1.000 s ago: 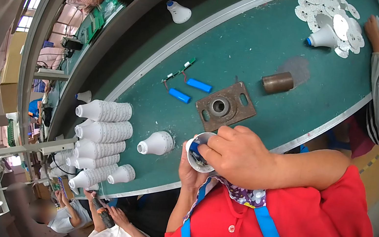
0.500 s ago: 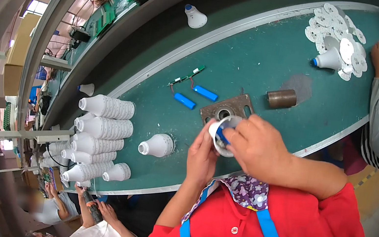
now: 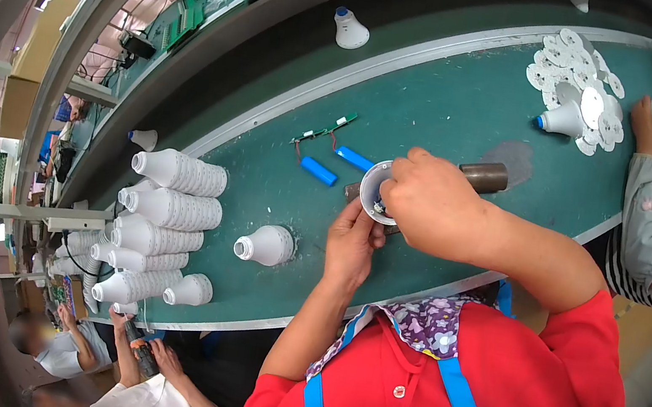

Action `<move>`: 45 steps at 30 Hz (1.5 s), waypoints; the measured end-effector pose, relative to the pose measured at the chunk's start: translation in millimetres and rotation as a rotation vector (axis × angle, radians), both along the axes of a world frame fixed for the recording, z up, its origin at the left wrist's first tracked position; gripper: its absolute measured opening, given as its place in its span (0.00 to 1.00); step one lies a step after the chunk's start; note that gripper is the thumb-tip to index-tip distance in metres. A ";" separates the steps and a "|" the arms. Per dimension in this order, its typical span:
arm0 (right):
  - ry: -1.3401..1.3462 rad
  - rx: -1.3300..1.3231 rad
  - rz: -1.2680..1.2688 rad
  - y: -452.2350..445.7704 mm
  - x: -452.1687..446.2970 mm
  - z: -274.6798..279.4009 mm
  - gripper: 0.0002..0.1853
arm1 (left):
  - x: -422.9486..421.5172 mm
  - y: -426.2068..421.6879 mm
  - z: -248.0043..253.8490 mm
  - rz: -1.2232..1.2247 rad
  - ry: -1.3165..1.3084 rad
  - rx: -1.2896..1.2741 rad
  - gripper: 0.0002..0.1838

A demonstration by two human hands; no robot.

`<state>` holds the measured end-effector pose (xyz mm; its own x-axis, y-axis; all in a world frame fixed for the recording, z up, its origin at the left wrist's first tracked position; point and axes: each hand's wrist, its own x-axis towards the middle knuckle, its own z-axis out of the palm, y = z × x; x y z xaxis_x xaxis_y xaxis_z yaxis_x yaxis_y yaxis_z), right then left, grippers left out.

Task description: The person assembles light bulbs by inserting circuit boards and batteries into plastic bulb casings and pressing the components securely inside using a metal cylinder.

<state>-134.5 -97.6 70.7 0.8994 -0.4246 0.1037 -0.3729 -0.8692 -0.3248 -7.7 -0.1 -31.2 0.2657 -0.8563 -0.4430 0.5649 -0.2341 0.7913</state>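
My left hand (image 3: 352, 240) is closed around a white cone-shaped bulb housing (image 3: 369, 185), its wide mouth turned up towards me. My right hand (image 3: 438, 207) reaches into that mouth with bent, closed fingers; their tips are partly hidden. Beside them inside the housing, small dark and light parts show, too small to name. Behind the housing a metal block (image 3: 352, 191) is mostly covered. Two blue cylindrical batteries (image 3: 318, 171) wired to narrow green circuit boards (image 3: 342, 120) lie just beyond. Another white bulb housing (image 3: 266, 245) rests on its side to the left of my hands.
Stacked white bulb housings (image 3: 180, 172) stand at the left. A brown metal cylinder (image 3: 484, 177) lies right of my hands. White round discs (image 3: 573, 68) are heaped at the far right, near a co-worker's hands (image 3: 647, 122). Another person holds a power tool (image 3: 145, 357) at lower left.
Both hands and the housing have moved slightly up, now covering most of the metal block. The blue part seen in the housing's mouth is now out of sight, and my right fingers reach inside.
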 end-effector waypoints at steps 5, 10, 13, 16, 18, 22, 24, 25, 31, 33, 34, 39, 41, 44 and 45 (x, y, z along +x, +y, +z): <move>0.026 -0.016 0.024 -1.4 1.7 -0.3 0.08 | -6.5 -1.9 2.3 0.082 -0.124 -0.116 0.17; 0.105 0.021 0.064 -2.7 15.1 6.6 0.08 | 10.4 3.0 23.2 -0.023 -0.006 -0.161 0.22; 0.123 0.065 0.091 -10.5 16.1 8.9 0.11 | 11.3 -8.9 55.4 -0.189 -0.153 -0.076 0.22; -0.010 0.082 0.026 -13.0 11.2 -1.3 0.14 | 15.4 -16.5 56.1 -0.243 -0.156 -0.022 0.22; -0.099 0.114 0.035 -17.2 5.1 -4.2 0.16 | 15.8 -20.3 53.4 -0.241 -0.117 -0.021 0.21; -0.423 0.427 -0.215 -36.6 -9.3 5.0 0.13 | 15.6 -22.3 52.1 -0.224 -0.078 -0.013 0.20; -0.451 0.525 -0.303 -41.8 -16.3 -2.6 0.12 | 15.3 -22.7 52.7 -0.220 -0.053 -0.012 0.19; -0.466 0.573 -0.350 -44.0 -19.0 -6.5 0.11 | 14.9 -22.7 52.9 -0.215 -0.046 -0.009 0.19; -0.425 0.589 -0.274 -40.5 -21.5 -18.1 0.11 | 15.4 -22.7 51.2 -0.203 -0.016 0.008 0.19; -0.464 0.559 -0.243 -39.3 -19.1 -16.5 0.11 | 15.8 -22.4 50.2 -0.197 0.003 0.009 0.19; -0.462 0.561 -0.231 -39.1 -18.1 -17.2 0.12 | 15.9 -22.6 50.4 -0.195 0.009 0.010 0.19; -0.343 0.621 -0.206 -36.0 -12.8 -19.3 0.14 | 15.9 -22.3 48.9 -0.184 0.029 0.005 0.19; -0.235 0.826 -0.236 -35.8 -11.3 -18.9 0.16 | 16.3 -22.3 47.1 -0.182 0.032 0.002 0.19; -0.326 0.964 -0.125 -30.9 -8.6 -56.3 0.21 | 15.9 -22.5 47.6 -0.166 0.031 0.019 0.18; -0.398 0.980 -0.062 -29.8 -3.1 -57.0 0.23 | 16.8 -21.7 46.9 -0.177 0.052 0.025 0.19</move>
<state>-137.6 -127.4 13.7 0.8500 -0.5261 -0.0262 -0.1195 -0.1442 -0.9823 9.1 -21.9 15.7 0.0884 -0.8762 -0.4737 0.5533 -0.3523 0.7548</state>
